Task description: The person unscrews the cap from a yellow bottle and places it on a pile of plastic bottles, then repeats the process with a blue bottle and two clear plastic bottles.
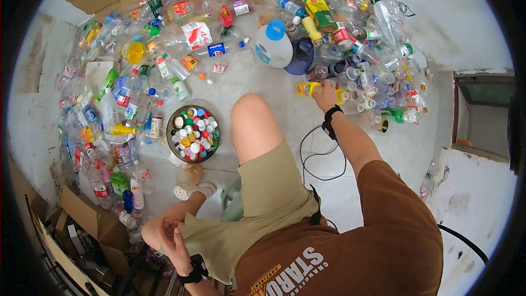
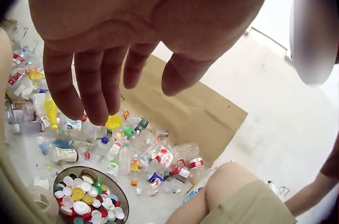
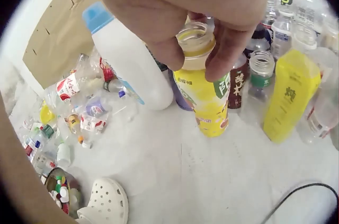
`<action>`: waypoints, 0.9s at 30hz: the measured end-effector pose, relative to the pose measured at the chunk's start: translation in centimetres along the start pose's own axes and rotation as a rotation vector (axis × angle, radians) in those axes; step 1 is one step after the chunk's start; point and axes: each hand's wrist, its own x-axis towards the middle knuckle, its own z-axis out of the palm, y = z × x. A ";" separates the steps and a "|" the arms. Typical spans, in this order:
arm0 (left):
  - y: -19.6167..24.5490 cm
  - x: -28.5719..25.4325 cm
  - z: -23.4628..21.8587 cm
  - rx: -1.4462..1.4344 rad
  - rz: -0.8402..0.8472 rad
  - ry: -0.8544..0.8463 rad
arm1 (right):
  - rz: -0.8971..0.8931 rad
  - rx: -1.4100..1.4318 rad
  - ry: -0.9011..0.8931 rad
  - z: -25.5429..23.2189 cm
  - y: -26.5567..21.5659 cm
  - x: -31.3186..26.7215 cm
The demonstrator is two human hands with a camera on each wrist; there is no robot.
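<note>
My right hand (image 1: 325, 96) (image 3: 190, 1) pinches the neck of a yellow-labelled bottle (image 1: 304, 89) (image 3: 211, 104), thumb on one side and fingers on the other. In the right wrist view the bottle is upright with an uncapped mouth, its base at the floor. A plain yellow bottle (image 1: 341, 97) (image 3: 291, 97) stands beside it. My left hand (image 1: 174, 245) (image 2: 148, 17) is held near the left knee, palm showing, fingers relaxed and holding nothing. Forward of it, a round bowl (image 1: 171, 146) (image 2: 124, 184) holds several loose coloured caps.
A white jug with a blue cap (image 1: 274, 49) (image 3: 132, 54) stands beyond the right hand. Piles of plastic bottles (image 1: 129, 90) curve around the left, far and right sides. A black cable (image 1: 323, 178) loops on the floor, and a cardboard box (image 1: 82, 214) sits at lower left.
</note>
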 end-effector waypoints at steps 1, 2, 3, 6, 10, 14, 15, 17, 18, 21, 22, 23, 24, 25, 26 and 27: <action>0.1 0.0 0.0 0.016 -0.012 0.000 | -0.009 -0.017 -0.004 0.2 -0.4 0.6; 0.2 0.2 0.0 0.032 -0.023 -0.002 | -0.016 -0.034 -0.006 0.2 -0.8 1.1; 0.4 0.4 0.0 0.040 -0.030 -0.005 | 0.008 -0.049 -0.026 0.2 -1.3 1.5; 0.4 0.9 0.1 0.045 -0.038 -0.012 | 0.003 -0.042 -0.031 -0.2 -2.1 1.9; -0.2 1.4 0.2 0.020 -0.018 -0.012 | -0.039 0.075 0.044 -3.0 -2.6 1.3; 0.2 1.8 0.4 -0.003 -0.021 -0.029 | 0.101 0.494 -0.033 -10.1 -2.8 0.6; 0.8 1.9 0.3 0.023 -0.020 -0.052 | 0.171 0.568 -0.042 -12.2 -2.9 0.4; -0.1 2.0 0.6 -0.023 -0.024 -0.050 | 0.221 0.818 -0.022 -16.8 -3.3 0.6; -0.5 2.1 0.7 -0.046 -0.027 -0.049 | 0.245 0.944 -0.013 -18.4 -3.4 0.8; 0.1 2.4 1.1 -0.041 -0.042 -0.078 | 0.289 1.271 0.088 -20.7 -4.0 4.0; 0.6 2.4 1.1 -0.038 -0.059 -0.084 | 0.311 1.298 0.100 -20.6 -4.1 5.6; 1.3 2.5 1.1 -0.033 -0.075 -0.089 | 0.335 1.326 0.112 -20.1 -4.1 7.5; 1.7 2.7 1.2 -0.027 -0.091 -0.091 | 0.357 1.356 0.121 -19.5 -4.2 9.5; 1.5 3.0 1.0 0.037 -0.035 -0.098 | 0.350 1.359 0.094 -18.7 -4.4 11.4; 1.0 3.1 0.5 0.103 0.018 -0.104 | 0.351 1.336 0.107 -17.7 -4.5 13.3; 0.6 3.1 -0.1 0.172 0.070 -0.109 | 0.318 1.330 0.132 -16.1 -3.9 15.9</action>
